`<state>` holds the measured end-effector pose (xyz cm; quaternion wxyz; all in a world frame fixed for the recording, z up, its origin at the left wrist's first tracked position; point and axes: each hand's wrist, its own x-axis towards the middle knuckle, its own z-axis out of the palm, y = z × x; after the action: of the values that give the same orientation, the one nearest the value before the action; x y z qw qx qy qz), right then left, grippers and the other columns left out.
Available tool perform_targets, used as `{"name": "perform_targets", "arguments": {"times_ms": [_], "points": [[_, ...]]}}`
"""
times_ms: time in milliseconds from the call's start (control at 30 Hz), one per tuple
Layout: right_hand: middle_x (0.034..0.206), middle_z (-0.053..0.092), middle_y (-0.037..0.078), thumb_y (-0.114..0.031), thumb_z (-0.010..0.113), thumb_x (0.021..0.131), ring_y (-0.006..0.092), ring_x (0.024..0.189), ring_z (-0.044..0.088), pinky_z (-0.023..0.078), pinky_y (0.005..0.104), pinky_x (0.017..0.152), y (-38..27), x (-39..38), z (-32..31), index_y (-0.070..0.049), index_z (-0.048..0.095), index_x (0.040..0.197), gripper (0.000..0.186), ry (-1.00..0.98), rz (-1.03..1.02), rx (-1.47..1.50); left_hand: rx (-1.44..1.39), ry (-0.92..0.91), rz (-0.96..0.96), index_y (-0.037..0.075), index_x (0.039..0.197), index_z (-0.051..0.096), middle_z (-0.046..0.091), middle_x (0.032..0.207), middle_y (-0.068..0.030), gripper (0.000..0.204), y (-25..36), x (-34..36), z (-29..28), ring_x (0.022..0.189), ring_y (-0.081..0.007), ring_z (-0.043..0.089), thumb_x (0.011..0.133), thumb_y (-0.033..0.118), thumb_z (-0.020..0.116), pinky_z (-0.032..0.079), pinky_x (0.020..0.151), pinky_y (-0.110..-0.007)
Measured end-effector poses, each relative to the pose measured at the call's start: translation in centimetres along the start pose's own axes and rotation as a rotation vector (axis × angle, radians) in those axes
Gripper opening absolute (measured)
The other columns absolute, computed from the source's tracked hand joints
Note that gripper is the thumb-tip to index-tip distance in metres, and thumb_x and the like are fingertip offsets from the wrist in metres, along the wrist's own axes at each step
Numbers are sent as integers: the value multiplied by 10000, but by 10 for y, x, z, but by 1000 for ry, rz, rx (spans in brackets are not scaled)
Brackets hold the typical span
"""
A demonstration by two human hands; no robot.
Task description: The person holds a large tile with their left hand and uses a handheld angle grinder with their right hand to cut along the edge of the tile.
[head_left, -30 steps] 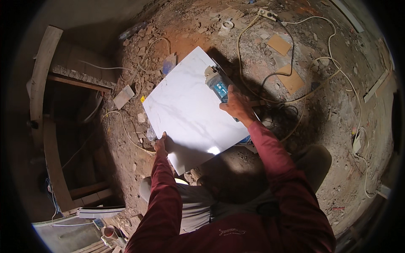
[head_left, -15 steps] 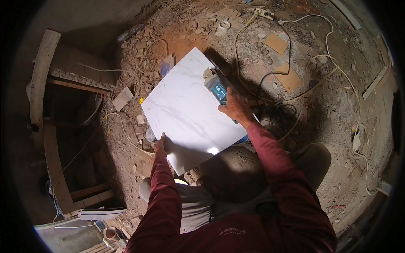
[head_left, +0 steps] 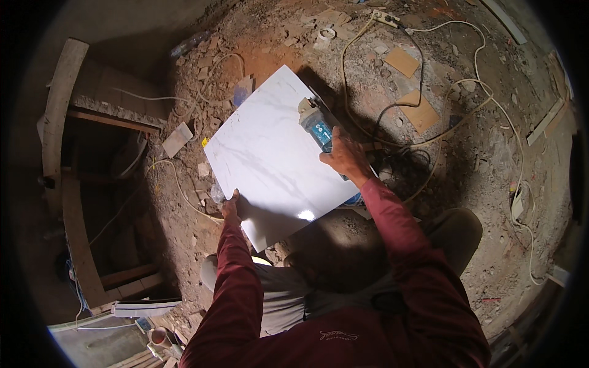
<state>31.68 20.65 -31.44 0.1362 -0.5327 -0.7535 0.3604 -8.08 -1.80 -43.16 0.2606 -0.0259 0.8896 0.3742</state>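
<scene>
A large white marble-patterned tile (head_left: 264,147) lies tilted in front of my knees, its corner pointing away from me. My left hand (head_left: 230,207) grips its left near edge, thumb on top and the other fingers hidden beneath. Along the tile's right far edge, my right hand (head_left: 348,158) is wrapped round the body of a teal angle grinder (head_left: 320,130). The grinder's grey head points away from me, close over the tile's edge. Its disc cannot be made out. A bright light spot shines on the near part of the tile.
Rubble and dust cover the ground. Beyond the grinder, cables (head_left: 343,80) loop from a power strip (head_left: 385,18). Two brown tile pieces (head_left: 419,113) lie to the right, a tape roll (head_left: 326,34) farther off. Wooden boards (head_left: 64,122) frame a dark opening at left.
The tile has shifted slightly up and left in view, my left hand with it. My right hand and the grinder have moved a little to the right. Both holds are the same.
</scene>
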Motion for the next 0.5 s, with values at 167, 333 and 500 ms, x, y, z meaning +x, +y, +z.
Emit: {"name": "perform_targets", "arguments": {"times_ms": [167,333,500], "points": [[1229,587,273,-308,678,745,441,1124,585,452,531,937,2,-4,0,25,423,1237,646,-4,7,9,103,3,17,-55,1343,537,513,1413,-185,871,0,0,-2,1268,-326,494,754,524,811,414,1050,-449],[1260,572,267,-322,692,741,435,1162,564,436,537,955,3,-7,1,23,420,1243,667,-12,17,2,204,-78,74,-47,1345,537,504,1422,-178,880,6,-1,-6,1280,-330,485,754,547,802,421,1043,-458],[1232,587,269,-333,711,735,443,1124,586,447,536,940,-1,-16,-4,10,430,1225,661,5,5,-38,109,-27,-1,-23,1336,559,525,1402,-170,827,9,-13,-6,1283,-326,484,761,518,806,418,1046,-461]]}}
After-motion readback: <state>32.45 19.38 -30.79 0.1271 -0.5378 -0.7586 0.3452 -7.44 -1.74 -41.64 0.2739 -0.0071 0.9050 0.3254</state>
